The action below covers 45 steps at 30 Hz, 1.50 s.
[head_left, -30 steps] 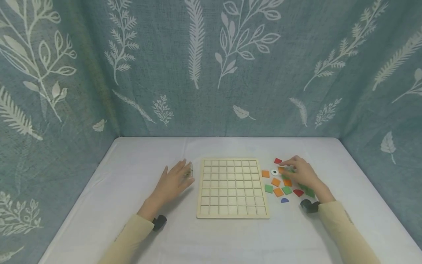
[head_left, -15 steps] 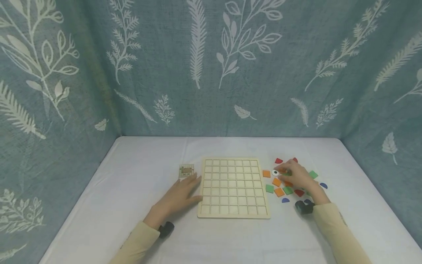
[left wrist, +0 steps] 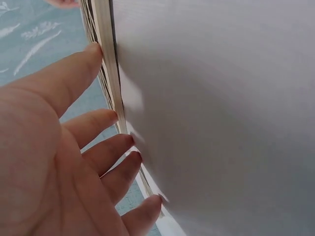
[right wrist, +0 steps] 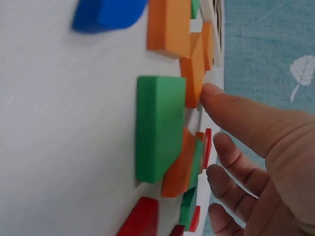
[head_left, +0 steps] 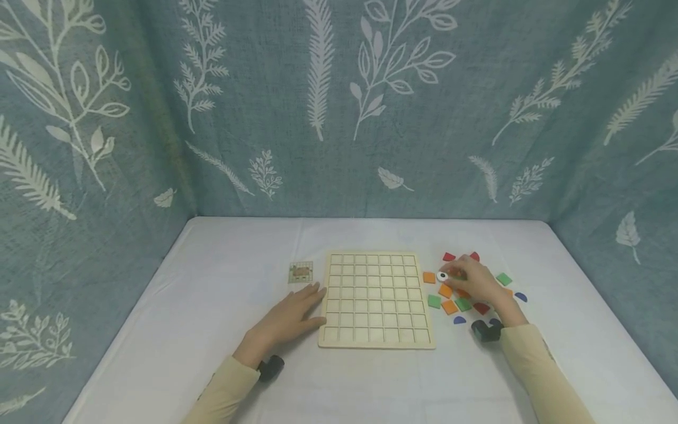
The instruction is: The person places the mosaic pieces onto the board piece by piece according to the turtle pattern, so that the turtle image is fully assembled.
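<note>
Fingers (left wrist: 110,152) of our left hand (head_left: 286,318) lie straight and spread, their tips meeting the pale gridded board (head_left: 373,306) at its nine o'clock edge; they grip nothing. Our right hand (head_left: 479,281) bends over the loose pieces at the board's three o'clock side, thumb and fingertips bracketing a white disc (head_left: 442,276) with a dark centre. We cannot tell whether they pinch it, since it is hidden in the right wrist view. Just at the disc's nine o'clock we see an orange tile (head_left: 429,277). From our right hand, a red piece (head_left: 449,257) lies toward ten o'clock, a green tile (head_left: 504,278) toward three and a blue piece (head_left: 459,320) toward seven. One small picture card (head_left: 301,272) sits at our left hand's one o'clock, near the board.
</note>
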Motion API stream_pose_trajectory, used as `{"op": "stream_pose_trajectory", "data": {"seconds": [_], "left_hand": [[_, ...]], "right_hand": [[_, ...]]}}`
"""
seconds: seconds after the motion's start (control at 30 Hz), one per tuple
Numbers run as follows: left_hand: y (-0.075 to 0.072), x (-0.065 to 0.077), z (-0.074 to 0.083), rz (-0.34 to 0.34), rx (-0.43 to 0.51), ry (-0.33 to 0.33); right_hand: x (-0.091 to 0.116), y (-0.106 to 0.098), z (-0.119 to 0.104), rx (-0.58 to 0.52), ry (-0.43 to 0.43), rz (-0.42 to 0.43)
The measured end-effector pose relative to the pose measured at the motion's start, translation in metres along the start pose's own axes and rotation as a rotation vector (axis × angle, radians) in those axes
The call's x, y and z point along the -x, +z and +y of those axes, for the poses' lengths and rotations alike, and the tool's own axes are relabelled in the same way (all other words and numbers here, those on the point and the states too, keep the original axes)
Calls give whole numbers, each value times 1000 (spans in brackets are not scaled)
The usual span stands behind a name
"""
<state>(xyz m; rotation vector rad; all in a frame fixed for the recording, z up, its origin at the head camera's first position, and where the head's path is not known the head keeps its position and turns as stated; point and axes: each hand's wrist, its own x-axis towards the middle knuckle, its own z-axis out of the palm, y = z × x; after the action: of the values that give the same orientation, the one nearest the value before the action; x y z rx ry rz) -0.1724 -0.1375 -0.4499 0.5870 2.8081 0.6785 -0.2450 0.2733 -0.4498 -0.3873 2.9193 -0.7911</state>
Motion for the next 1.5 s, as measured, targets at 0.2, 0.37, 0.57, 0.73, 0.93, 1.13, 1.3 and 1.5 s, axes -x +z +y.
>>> {"op": "stream_pose_trajectory", "data": {"seconds": [0.2,0.37,0.57,0.73,0.93,1.13,1.3,1.5], "left_hand": [[-1,0,2,-14,26,-15],[-2,-1,3,-16,25,-17],[-2,-2,2,-24,36,-21],[-4,-2,2,-35,68,-17],[-5,-2,-1,-52,89,-17],[-7,-2,-2,-73,106,-15],[-9,-3,-2,-86,120,-20],[-9,-3,-3,-89,122,-17]], "right_hand": [[-3,-2,-7,-30,-4,4],[-9,-2,-17,-24,-77,30],[-17,1,-30,-16,-122,27],[-26,7,-41,-16,-163,15],[-36,13,-56,-30,-237,3],[-44,22,-74,-64,-267,-34],[-53,31,-86,-71,-322,-40],[-60,38,-99,-86,-349,-55]]}}
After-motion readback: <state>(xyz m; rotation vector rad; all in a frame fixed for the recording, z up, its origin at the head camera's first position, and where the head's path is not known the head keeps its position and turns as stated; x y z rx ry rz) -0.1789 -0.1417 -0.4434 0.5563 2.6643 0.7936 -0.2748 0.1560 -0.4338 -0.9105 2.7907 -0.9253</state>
